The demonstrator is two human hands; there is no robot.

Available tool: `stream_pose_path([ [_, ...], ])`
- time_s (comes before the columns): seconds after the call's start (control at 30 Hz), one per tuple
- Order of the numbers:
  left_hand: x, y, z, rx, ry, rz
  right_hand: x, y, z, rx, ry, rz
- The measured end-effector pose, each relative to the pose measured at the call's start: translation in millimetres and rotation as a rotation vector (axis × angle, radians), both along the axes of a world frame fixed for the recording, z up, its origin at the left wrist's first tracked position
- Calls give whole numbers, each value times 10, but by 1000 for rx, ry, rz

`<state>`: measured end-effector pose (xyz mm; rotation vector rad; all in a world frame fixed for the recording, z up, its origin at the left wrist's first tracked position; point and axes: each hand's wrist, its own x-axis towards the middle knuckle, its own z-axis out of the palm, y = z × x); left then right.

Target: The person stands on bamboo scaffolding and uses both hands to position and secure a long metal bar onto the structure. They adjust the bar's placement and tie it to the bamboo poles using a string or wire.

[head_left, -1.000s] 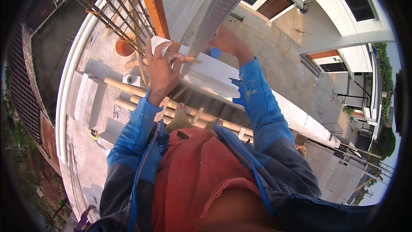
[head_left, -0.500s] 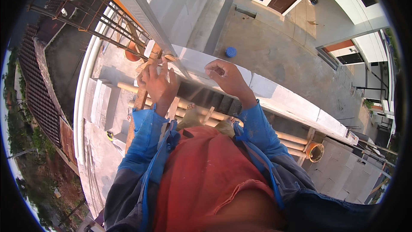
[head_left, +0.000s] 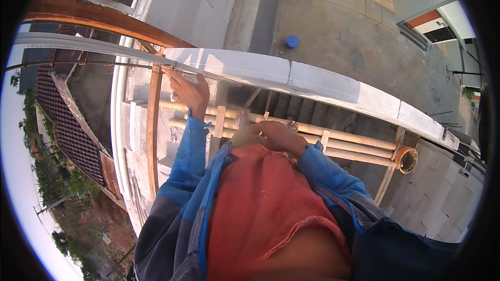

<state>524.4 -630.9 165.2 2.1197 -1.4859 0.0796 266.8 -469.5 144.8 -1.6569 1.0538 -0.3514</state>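
Left hand (head_left: 188, 91), centre-left of the frame: raised from a blue sleeve, fingers closed on a long grey metal rail (head_left: 104, 47) where the rail meets the end of the white block wall (head_left: 291, 75); the rail runs from that grasp out to the far left edge, bending with the lens. Right hand (head_left: 273, 135), centre of the frame: drawn in against the chest just above the red shirt (head_left: 260, 203), fingers curled; whether it holds anything cannot be told. White block wall: a course of pale blocks crossing the frame from upper centre-left down to the right edge, its top bare. Curved brown timber beam (head_left: 104, 18): upper left, just above the rail. Upright wooden pole (head_left: 152, 135): left of the raised arm, running from the wall end downward. Bamboo scaffold poles (head_left: 344, 140): horizontal, below the wall, passing behind both hands. Orange bucket (head_left: 407, 159): right of centre, at the end of the poles. Blue round lid (head_left: 292, 41): upper centre, lying on the concrete yard (head_left: 354, 47) beyond the wall. Tiled roof (head_left: 67, 125): far left, well below.
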Motion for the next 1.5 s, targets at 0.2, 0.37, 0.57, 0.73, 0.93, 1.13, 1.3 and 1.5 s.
stream_pose_path([
  [0.2,100,111,180,58,54,36,-704,177,-27,58,70,-175],
  [0.37,103,135,300,-40,34,-70,-1319,311,-241,34,78,-414],
  [0.57,90,408,-93,33,193,-155,-1881,703,-958,83,209,-565],
  [0.73,297,1815,-1341,932,386,-466,-2279,1640,-2347,421,244,-609],
  [0.93,798,3303,-2246,1009,353,-709,-2879,3113,-3357,640,568,-343],
  [1.13,694,3346,-2022,994,704,-295,-3156,2459,-2863,536,597,-231],
  [1.3,807,3535,-2330,939,438,-144,-2696,1401,-2972,153,323,-421],
  [1.5,409,3299,-1908,858,538,-106,-1830,388,-2030,247,236,-437],
])
